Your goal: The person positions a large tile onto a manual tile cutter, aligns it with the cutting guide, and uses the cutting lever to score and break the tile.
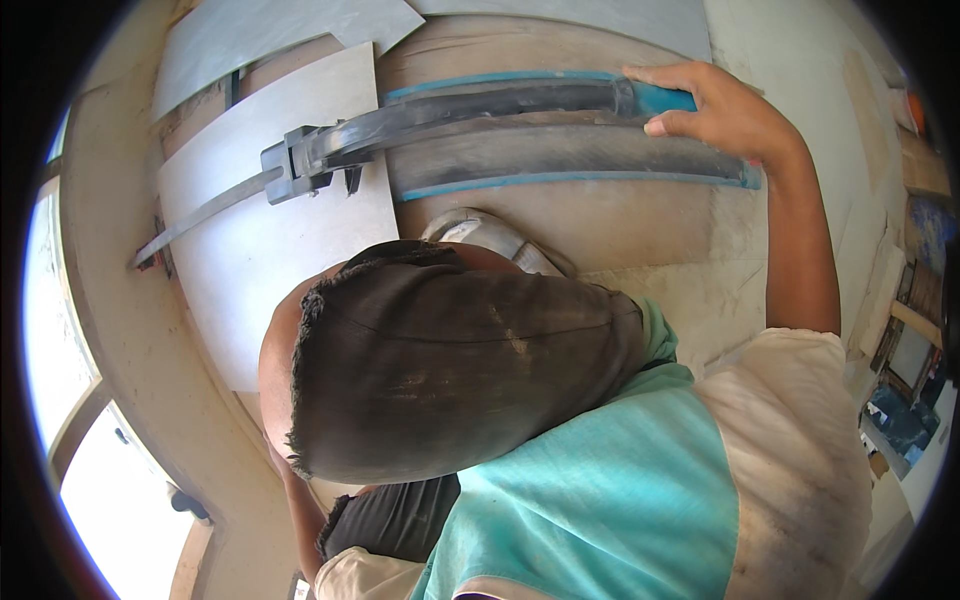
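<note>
A manual tile cutter (560, 185) with two dark rails and blue edges lies on the floor in front of me. My right hand (715, 105) reaches to its right end, with fingers and thumb gripping both sides of the blue end piece. At the cutter's left end sits a black carriage (295, 168), from which a long grey lever (205, 215) extends left. A pale grey tile (250, 320) lies under the carriage and lever. My left forearm (303, 505) runs behind my bent knee, which hides my left hand.
More grey tiles lie at the far side, one at the upper left (270, 35) and one at the top (580, 20). A shoe (485, 228) shows beyond my dark-trousered knee (470, 360). Bright openings (120, 500) are at the left. Mixed items (900, 420) stand at the right edge.
</note>
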Demonstrator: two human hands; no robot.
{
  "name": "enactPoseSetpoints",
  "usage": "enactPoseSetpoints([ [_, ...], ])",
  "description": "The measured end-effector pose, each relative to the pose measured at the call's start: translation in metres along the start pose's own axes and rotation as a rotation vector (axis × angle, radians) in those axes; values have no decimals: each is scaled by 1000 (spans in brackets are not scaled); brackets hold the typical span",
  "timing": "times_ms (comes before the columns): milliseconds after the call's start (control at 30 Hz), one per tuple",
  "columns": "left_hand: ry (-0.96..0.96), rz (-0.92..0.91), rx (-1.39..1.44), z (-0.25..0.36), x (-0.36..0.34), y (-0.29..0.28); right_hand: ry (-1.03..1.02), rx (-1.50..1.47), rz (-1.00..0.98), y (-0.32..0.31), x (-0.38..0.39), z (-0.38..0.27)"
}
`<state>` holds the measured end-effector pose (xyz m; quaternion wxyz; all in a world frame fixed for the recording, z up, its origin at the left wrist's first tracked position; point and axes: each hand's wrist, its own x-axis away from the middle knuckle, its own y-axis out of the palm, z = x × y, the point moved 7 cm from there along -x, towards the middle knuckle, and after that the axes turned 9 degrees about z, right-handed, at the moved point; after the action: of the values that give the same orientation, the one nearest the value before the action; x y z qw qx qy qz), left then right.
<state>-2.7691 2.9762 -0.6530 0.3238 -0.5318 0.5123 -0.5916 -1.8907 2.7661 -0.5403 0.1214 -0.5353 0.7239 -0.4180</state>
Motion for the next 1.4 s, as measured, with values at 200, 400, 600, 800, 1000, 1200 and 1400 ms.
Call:
enactPoseSetpoints([
  [200,-348,96,223,71,10,-39,8,70,-36,14,-13,-18],
  [400,-357,118,137,88,4,-69,-21,2,-132,36,-42,-45],
  [600,-431,105,128,100,9,-82,-42,-11,-255,60,-71,-65],
  [800,-470,49,78,119,11,-92,-87,-50,-347,90,-108,-67],
  [1000,-481,19,81,144,-3,-102,-24,-90,-465,106,-136,-85],
  [1200,-475,10,111,167,-22,-106,-138,-154,-485,124,-169,-97],
  [1400,-522,-22,140,176,-28,-110,-167,-154,-531,146,-191,-130],
])
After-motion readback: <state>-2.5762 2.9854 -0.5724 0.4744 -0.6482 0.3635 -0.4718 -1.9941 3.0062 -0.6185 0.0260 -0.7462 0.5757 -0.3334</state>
